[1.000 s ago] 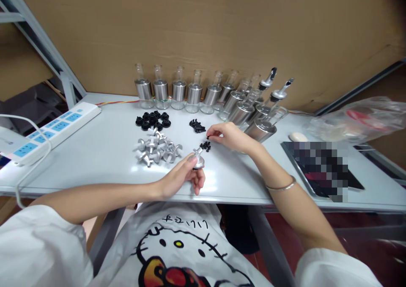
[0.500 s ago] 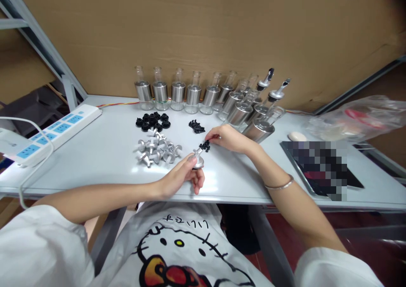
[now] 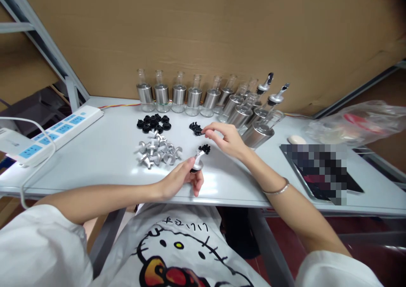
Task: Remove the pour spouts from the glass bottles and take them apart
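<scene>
My left hand [image 3: 182,177] grips a silver bottle pourer [image 3: 198,164] with a black underside, its spout pointing up, above the table's front part. My right hand [image 3: 226,139] is at the right edge of a small pile of black lever-like pieces [image 3: 196,128], thumb and forefinger drawn together; what lies between the tips is too small to make out. Just beyond the pourer is a cluster of tiny black parts [image 3: 205,148]. Left of it lie loose silver pourer tops [image 3: 158,151], and behind those, black ribbed stoppers [image 3: 154,122].
Glass bottles with steel sleeves [image 3: 179,93] line the back; two at the right carry pourers [image 3: 276,95]. A white power strip [image 3: 57,132] lies left. At right are a white oval object [image 3: 296,139], a dark tablet-like device [image 3: 301,172] and a plastic bag [image 3: 358,122].
My right hand has moved from the tiny black parts back to the pile of black lever-like pieces. My left hand keeps the pourer in nearly the same place.
</scene>
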The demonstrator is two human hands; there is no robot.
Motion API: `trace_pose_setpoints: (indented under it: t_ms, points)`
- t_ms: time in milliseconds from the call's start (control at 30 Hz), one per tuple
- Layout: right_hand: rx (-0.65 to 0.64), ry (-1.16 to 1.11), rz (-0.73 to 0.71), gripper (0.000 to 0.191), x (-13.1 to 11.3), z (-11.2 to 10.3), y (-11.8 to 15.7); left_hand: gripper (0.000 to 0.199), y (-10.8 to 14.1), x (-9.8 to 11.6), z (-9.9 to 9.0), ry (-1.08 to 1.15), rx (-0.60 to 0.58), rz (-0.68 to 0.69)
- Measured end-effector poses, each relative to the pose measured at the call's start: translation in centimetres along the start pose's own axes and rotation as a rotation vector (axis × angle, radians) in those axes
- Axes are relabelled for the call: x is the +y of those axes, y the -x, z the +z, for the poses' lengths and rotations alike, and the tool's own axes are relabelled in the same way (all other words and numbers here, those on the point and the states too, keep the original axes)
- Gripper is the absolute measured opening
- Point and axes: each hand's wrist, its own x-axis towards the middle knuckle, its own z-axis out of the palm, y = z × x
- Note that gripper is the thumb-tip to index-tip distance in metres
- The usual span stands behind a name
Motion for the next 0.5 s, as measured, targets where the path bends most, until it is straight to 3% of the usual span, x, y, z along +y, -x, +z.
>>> trace_pose_setpoints:
  t_ms: [133, 233, 367, 500]
  points:
    - [0.095, -0.108, -0.343, 0.045, -2.0, 1.8, 0.6, 0.064, 0.1, 0.4, -0.2, -0.032, -0.039, 0.009]
    - [0.175, -0.087, -0.54, 0.039, -3.5, 2.8, 1.0, 0.063, 0.0, 1.4, -0.5, -0.046, -0.082, -0.011]
    - [0.254, -0.034, -0.547, 0.03, -4.5, 2.9, 1.1, 0.063, -0.2, 2.6, -0.9, -0.107, -0.014, 0.03]
    - [0.273, 0.123, -0.588, 0.035, -4.7, 2.3, 1.2, 0.055, 0.0, 3.0, -0.9, -0.168, 0.049, 0.078]
